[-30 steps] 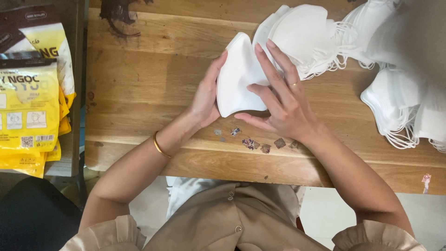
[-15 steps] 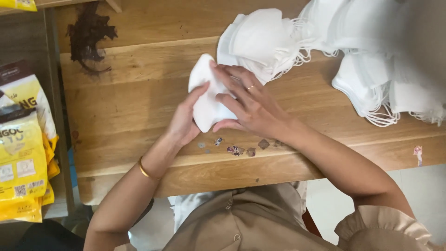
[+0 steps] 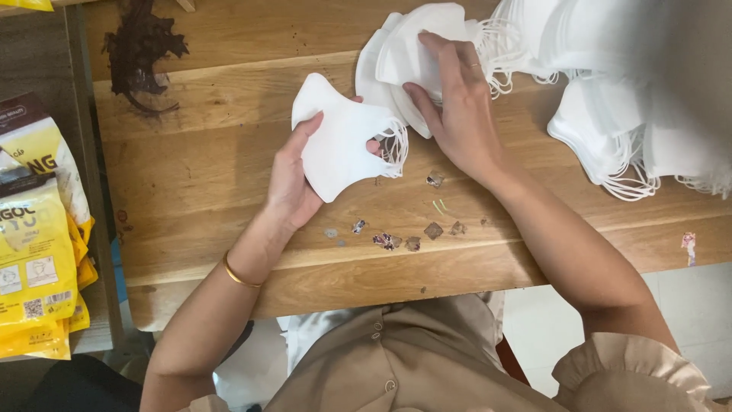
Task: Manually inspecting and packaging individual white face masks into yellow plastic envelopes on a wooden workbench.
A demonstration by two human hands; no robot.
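My left hand (image 3: 293,179) holds a folded white face mask (image 3: 339,145) just above the wooden table (image 3: 198,198), thumb on top, fingers behind it, with its ear loops hanging at the right edge. My right hand (image 3: 454,103) rests on a small stack of white masks (image 3: 408,46) further back, fingers spread over the top one and curling under its near edge. A gold bangle (image 3: 240,275) circles my left wrist and a ring sits on a right finger.
Large heaps of white masks (image 3: 633,91) fill the table's right and far side. Yellow printed packets (image 3: 34,236) lie on a darker surface at the left. A dark stain (image 3: 141,46) marks the far left of the table, and small scraps (image 3: 412,233) lie near its front edge.
Both hands held one mask together before. Now my right hand has let go and reached back onto the mask stack, while my left hand alone keeps the mask.
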